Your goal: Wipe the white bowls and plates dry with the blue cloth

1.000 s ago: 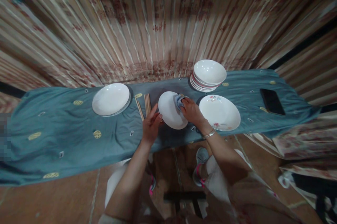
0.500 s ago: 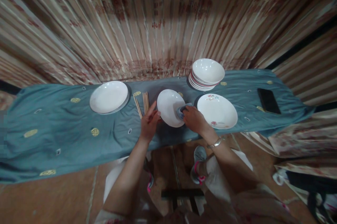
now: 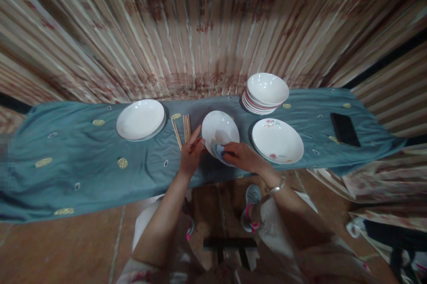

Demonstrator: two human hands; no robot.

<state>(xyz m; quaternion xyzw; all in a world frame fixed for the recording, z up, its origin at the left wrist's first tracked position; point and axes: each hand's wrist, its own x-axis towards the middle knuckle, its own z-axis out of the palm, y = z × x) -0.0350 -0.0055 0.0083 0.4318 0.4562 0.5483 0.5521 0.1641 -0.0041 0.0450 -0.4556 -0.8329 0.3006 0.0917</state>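
Note:
A white bowl (image 3: 220, 126) is tilted toward me near the middle of the table. My left hand (image 3: 191, 153) grips it by its left edge, the thumb at the rim and the other fingers partly hidden. Bunched in my right hand (image 3: 238, 156) is a bluish cloth (image 3: 219, 150), pressed against the lower inside of the bowl. Just left of the bowl lie several wooden chopsticks (image 3: 187, 127), two of them set apart at a slant.
White plates (image 3: 142, 119) are stacked at the left. Bowls (image 3: 267, 90) stand piled at the back right, behind a flower-patterned plate (image 3: 278, 141). A black phone (image 3: 345, 130) lies farther right on the teal tablecloth (image 3: 86, 155). A pleated curtain (image 3: 187, 53) hangs behind.
My right hand has slid the cloth from the bowl's right side down and left to its lower inside. My left hand keeps its hold; the view has shifted slightly.

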